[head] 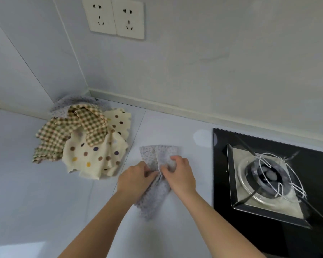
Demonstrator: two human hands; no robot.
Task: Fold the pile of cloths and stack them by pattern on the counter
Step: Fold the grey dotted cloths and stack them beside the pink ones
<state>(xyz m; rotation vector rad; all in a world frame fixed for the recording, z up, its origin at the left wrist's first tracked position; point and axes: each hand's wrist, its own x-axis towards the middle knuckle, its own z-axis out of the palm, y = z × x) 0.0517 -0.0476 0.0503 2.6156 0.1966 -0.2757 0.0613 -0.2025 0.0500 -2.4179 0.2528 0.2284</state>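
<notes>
Both hands (159,174) pinch grey, small-flowered cloth (153,200), creased lengthwise.

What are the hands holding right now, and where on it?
The left hand and right hand both grip the grey speckled cloth near its middle, where it bunches.

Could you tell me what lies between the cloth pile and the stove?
Head view: the grey floral cloth, held by the left hand and right hand.

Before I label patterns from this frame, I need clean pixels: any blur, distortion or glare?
Head view: wide-angle skew tilts the stove edges; light soft, shadows faint; a pale sheen on the counter beside the stove; the grey floral cloth looks slightly soft; the pile shows checks and dots clearly.
</notes>
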